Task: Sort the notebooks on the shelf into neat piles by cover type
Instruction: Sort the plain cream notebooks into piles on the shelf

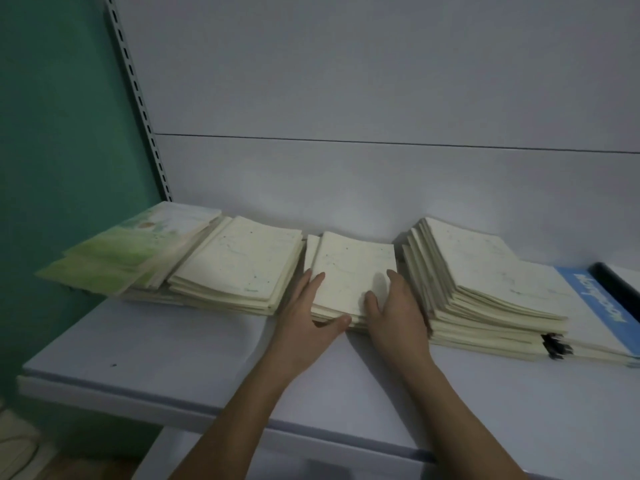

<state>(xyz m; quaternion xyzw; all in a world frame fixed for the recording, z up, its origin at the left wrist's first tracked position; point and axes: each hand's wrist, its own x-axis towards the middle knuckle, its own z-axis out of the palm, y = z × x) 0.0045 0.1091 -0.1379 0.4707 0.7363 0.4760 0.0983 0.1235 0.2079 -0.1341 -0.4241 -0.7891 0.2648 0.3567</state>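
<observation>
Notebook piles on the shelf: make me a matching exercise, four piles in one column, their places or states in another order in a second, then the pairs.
Column one:
1. green-cover pile
2. middle cream pile
3. tall cream pile
4. blue-cover notebook

Column two:
A. between both hands
B. far left end of the shelf
C. right of the tall pile, partly under it
D. just right of the right hand

Pairs: 1-B, 2-A, 3-D, 4-C

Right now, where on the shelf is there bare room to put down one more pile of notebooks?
The shelf is bare along its front, before the green-cover pile and left cream pile. Also front right, before the tall pile. The back row is crowded: both hands grip the middle pile, leaving narrow gaps.
</observation>
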